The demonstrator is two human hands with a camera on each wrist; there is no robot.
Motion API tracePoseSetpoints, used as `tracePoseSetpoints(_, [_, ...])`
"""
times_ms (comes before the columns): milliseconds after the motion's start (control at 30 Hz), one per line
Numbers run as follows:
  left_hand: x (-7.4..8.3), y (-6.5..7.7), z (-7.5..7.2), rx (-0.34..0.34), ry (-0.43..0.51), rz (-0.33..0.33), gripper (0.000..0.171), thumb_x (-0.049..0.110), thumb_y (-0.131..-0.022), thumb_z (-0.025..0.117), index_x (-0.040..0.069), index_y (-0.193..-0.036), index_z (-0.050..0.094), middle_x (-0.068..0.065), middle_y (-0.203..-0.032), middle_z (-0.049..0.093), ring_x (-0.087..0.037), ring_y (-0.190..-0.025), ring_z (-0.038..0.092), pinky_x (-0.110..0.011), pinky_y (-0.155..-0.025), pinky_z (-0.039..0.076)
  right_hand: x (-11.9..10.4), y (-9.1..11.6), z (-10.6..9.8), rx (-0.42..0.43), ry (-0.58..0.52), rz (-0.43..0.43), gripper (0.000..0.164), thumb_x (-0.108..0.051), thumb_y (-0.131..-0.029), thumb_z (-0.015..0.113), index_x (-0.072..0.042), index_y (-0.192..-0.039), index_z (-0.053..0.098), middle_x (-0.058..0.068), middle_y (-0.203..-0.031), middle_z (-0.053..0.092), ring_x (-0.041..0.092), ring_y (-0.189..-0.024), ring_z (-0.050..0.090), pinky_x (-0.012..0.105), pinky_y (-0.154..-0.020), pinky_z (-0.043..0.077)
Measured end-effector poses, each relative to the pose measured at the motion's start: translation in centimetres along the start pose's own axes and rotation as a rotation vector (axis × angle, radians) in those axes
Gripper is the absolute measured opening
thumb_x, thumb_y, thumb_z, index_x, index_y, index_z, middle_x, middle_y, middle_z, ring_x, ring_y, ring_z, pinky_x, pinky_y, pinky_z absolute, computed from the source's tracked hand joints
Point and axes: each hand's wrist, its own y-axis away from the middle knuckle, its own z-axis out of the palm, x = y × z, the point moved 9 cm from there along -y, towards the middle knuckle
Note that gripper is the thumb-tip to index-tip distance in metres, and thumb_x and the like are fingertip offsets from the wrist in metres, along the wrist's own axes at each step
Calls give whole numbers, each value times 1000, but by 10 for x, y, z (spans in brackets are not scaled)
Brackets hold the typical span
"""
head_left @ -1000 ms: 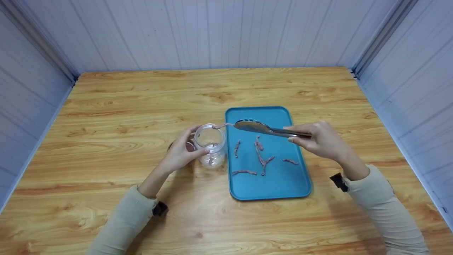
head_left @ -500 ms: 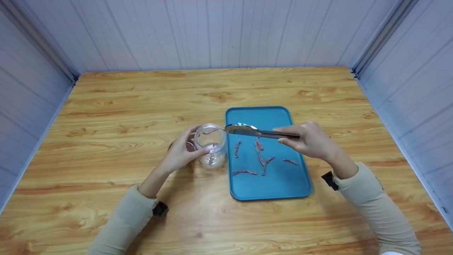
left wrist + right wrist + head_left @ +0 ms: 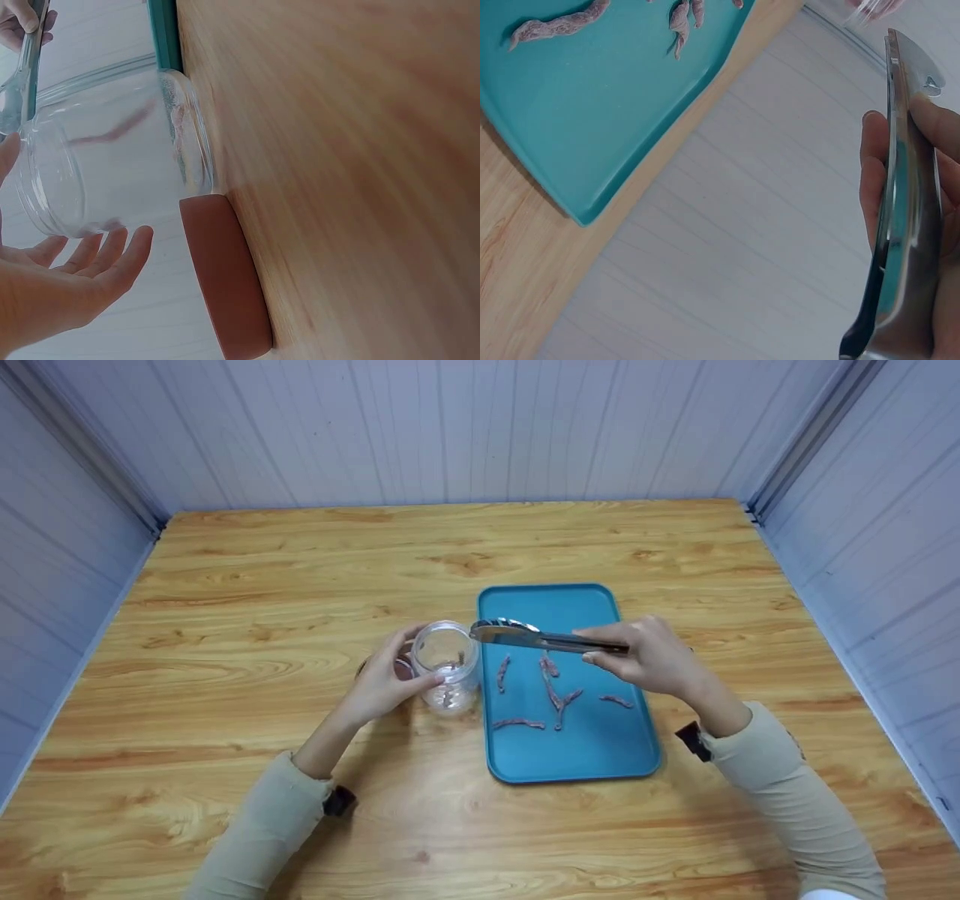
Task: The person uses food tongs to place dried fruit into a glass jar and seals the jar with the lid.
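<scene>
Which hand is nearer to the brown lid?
Left. The left hand holds the clear jar just above the lid; the right hand is farther away, holding tongs near the right edge of the blue tray.

We find the jar (image 3: 459, 699) standing on the table (image 3: 300, 585) just left of the tray (image 3: 581, 754), with a strip (image 3: 112, 136) inside it. The lid (image 3: 225, 277) lies on the table left of the jar, near the left hand (image 3: 386, 682). We count other strips (image 3: 558, 703) on the tray. Above it sit the tongs (image 3: 517, 637), tips by the jar's right rim, handles in the right hand (image 3: 649, 660). Behind the table we see the wall (image 3: 465, 435).
</scene>
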Motion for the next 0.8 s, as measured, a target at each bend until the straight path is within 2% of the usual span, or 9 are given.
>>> tracePoseSetpoints(200, [1, 0, -1, 4, -2, 11, 71, 25, -72, 73, 7, -131, 37, -16, -119, 44, -36, -100, 45, -47, -83, 37, 4, 3, -6, 27, -23, 3, 29, -16, -81, 64, -6, -109, 64, -5, -68, 60, 4, -43, 39, 22, -39, 31])
tracePoseSetpoints(367, [1, 0, -1, 11, -2, 8, 71, 23, -72, 74, 7, -130, 38, -14, -117, 45, -37, -99, 45, -48, -82, 38, 9, 8, -13, 67, -20, -6, 29, -12, -80, 66, -5, -108, 64, -6, -61, 56, 5, -40, 34, 22, -37, 27])
tracePoseSetpoints(633, [3, 1, -1, 14, -6, 25, 70, 22, -72, 74, 6, -130, 38, -12, -116, 46, -30, -94, 47, -48, -79, 40, 19, 20, -22, 94, -35, 18, 30, -10, -79, 66, -4, -108, 63, -5, -68, 61, 4, -40, 32, 19, -37, 25])
tracePoseSetpoints(800, [3, 1, 0, 9, -2, 25, 70, 23, -72, 74, 7, -130, 38, -11, -117, 45, -32, -95, 47, -46, -79, 40, 28, 27, -24, 95, -40, 51, 31, -10, -79, 66, -3, -109, 63, -4, -71, 62, 3, -40, 35, 18, -36, 27])
